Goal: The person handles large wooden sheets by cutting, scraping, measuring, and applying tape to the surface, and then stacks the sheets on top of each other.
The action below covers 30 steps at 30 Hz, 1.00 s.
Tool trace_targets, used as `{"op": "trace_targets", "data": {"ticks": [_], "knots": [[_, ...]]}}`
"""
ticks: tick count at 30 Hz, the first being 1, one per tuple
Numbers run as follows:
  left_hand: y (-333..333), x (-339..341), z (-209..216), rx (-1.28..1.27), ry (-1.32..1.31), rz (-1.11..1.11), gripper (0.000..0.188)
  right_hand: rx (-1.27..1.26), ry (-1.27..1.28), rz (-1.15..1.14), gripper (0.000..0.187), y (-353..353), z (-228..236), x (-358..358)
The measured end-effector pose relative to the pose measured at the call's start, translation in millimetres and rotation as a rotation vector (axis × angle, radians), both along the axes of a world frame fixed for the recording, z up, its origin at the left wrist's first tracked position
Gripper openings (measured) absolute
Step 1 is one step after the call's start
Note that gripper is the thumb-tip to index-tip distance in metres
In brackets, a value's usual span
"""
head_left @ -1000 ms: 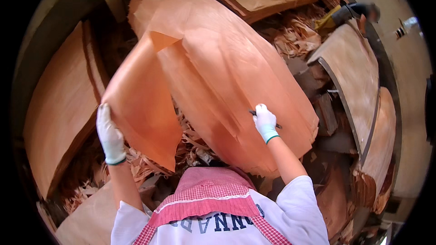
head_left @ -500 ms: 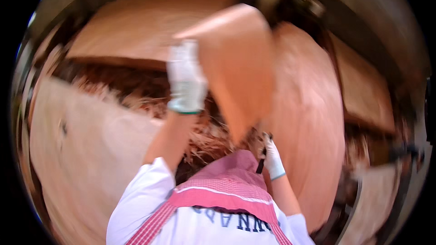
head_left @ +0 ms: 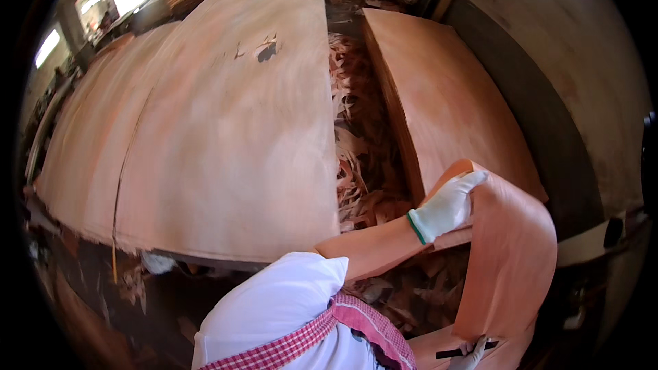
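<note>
A reddish-brown wood veneer sheet (head_left: 514, 253) curves over in a loop at the lower right. My left hand (head_left: 445, 207), in a white glove with a green cuff, is closed on the sheet's upper folded part. Low at the sheet's bottom end is my right hand (head_left: 469, 358), also gloved and partly cut off by the picture's edge. It grips a slim black tool (head_left: 449, 353) lying crosswise; whether this is a knife I cannot tell. The fingers of this hand sit against the sheet's lower edge.
Large pale veneer sheets (head_left: 226, 151) lie piled on the left, the top one torn through near its far end. A reddish veneer stack (head_left: 445, 89) stands along the wall (head_left: 548, 34). Shredded veneer scraps (head_left: 353, 130) fill the gap between them. More stacks lie farther back.
My view has swung round, bringing the pale pile and windows into sight. The raised veneer, blurred before, now hangs at the lower right, with my left hand still on it.
</note>
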<state>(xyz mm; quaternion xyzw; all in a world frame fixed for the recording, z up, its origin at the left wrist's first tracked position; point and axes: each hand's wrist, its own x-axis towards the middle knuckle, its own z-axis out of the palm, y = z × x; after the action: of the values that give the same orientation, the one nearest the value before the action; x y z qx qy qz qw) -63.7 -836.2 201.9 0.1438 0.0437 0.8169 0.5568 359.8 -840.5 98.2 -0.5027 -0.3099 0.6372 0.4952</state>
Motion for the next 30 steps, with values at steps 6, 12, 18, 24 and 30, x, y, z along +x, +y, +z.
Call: {"op": "trace_targets", "data": {"ticks": [6, 12, 18, 24, 30], "knots": [[66, -31, 6, -0.123, 0.236, 0.258, 0.008, 0.168, -0.235, 0.103, 0.01, 151, 82, -33], [66, -114, 43, -0.197, 0.115, 0.464, 0.048, 0.203, -0.251, 0.297, 0.01, 240, 107, -108], [54, -197, 71, -0.245, 0.16, 0.75, 0.028, 0.153, -0.113, 0.495, 0.01, 350, 74, -207], [-4, -401, 41, -0.486, 0.272, 1.356, 0.028, 0.271, 0.061, 0.834, 0.007, 431, 63, -396], [-81, -525, 113, -1.102, 0.816, 1.896, 0.041, 0.305, -0.036, 0.945, 0.011, 429, 154, -662]]}}
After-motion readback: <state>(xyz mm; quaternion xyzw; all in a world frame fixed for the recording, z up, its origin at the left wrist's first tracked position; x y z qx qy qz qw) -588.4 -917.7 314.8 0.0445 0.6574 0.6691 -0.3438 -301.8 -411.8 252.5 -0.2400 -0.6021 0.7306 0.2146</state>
